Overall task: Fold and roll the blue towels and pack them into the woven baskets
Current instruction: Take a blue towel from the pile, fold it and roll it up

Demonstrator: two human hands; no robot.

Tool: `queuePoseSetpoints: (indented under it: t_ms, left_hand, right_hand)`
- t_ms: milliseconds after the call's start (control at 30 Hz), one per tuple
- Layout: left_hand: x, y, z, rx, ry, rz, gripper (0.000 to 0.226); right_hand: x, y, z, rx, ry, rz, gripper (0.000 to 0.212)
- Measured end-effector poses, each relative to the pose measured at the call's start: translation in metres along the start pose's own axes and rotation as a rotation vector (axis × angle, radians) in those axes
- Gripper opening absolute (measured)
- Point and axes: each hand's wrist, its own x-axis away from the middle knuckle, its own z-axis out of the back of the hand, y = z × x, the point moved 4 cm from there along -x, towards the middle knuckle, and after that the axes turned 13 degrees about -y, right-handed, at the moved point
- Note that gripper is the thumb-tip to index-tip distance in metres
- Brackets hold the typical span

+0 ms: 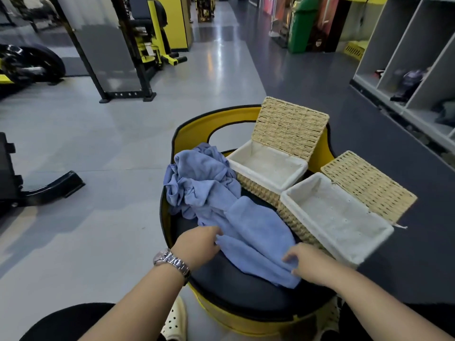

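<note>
Both hands [309,264] pinch blue towel [256,238] beside baskets [337,217]

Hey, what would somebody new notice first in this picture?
Probably the blue towels, heaped at the middle of the black and yellow seat, with the left hand and right hand pinching the nearest towel's edges. Beside them to the right stand two woven baskets, lids open, white liners empty.
</note>
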Motion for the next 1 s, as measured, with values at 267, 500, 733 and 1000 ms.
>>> queuePoseSetpoints:
  t_ms: [267,500,733,1000]
  left_hand:
    - [-0.022,-0.006,-0.016,-0.004,-0.001,0.044,0.045]
    - [-0.037,-0.012,-0.044,-0.025,-0.08,0.2,0.031]
    - [-0.027,-0.031,-0.034,-0.178,0.025,0.3,0.024]
    - [-0.035,-0.036,-0.022,-0.074,0.11,0.36,0.022]
  right_hand:
    - [-0.029,0.003,0.001,0.092,0.378,-0.004,0.031]
    - [-0.028,-0.026,-0.035,0.348,-0.436,-0.22,0.031]
    - [-0.032,-0.061,0.01,0.237,0.259,0.135,0.012]
    - [-0.099,-0.063,0.025,0.137,0.469,0.132,0.028]
